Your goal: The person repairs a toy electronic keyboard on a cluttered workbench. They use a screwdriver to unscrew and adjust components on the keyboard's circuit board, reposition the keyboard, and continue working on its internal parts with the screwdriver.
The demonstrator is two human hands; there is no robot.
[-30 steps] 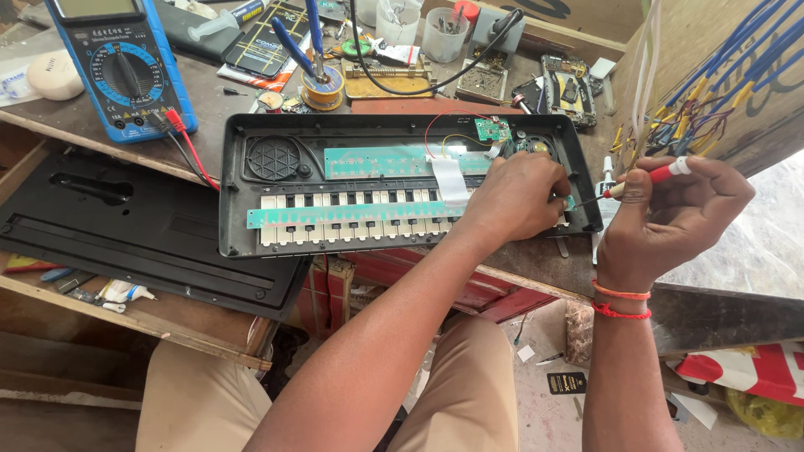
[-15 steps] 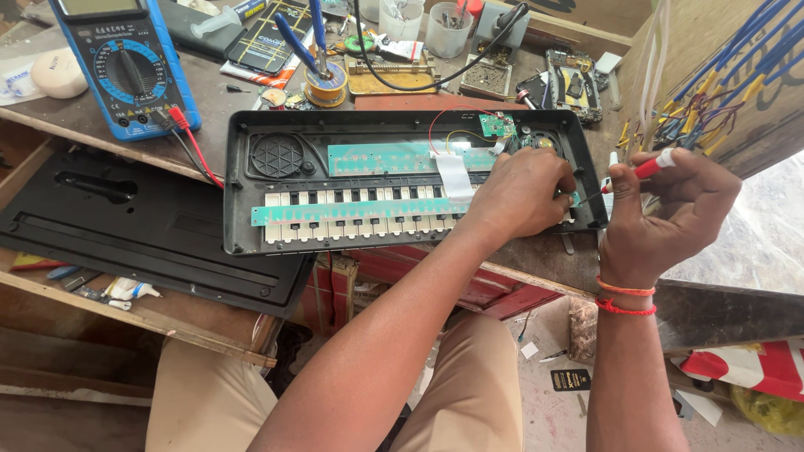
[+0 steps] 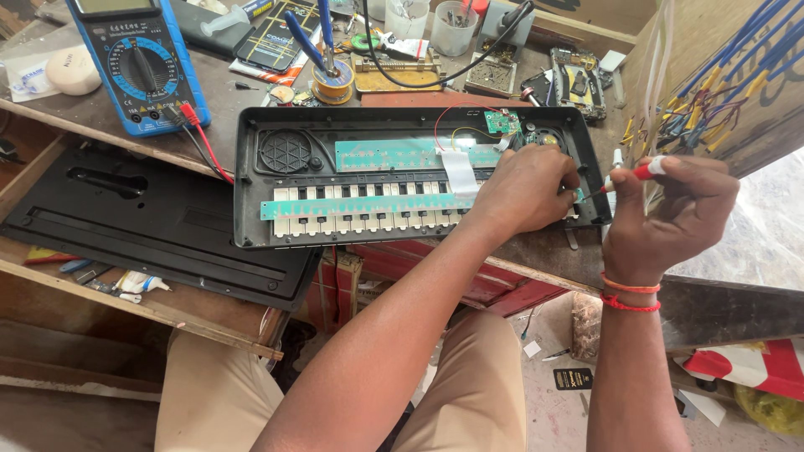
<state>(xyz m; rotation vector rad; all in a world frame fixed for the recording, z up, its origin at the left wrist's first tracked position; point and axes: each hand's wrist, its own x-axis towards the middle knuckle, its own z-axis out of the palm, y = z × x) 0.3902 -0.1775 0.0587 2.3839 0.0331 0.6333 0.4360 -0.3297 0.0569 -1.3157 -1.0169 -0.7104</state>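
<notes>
The left hand rests inside the opened keyboard case, at its right end. The right hand grips a red-handled screwdriver just beside it.

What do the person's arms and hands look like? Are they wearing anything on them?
Both arms are bare, with no sleeves and no gloves. The right hand has two thin bands around its wrist, an orange bracelet and a red bracelet just below it. The left hand wears nothing: no watch, ring or band shows. The fingers are bare too.
</notes>
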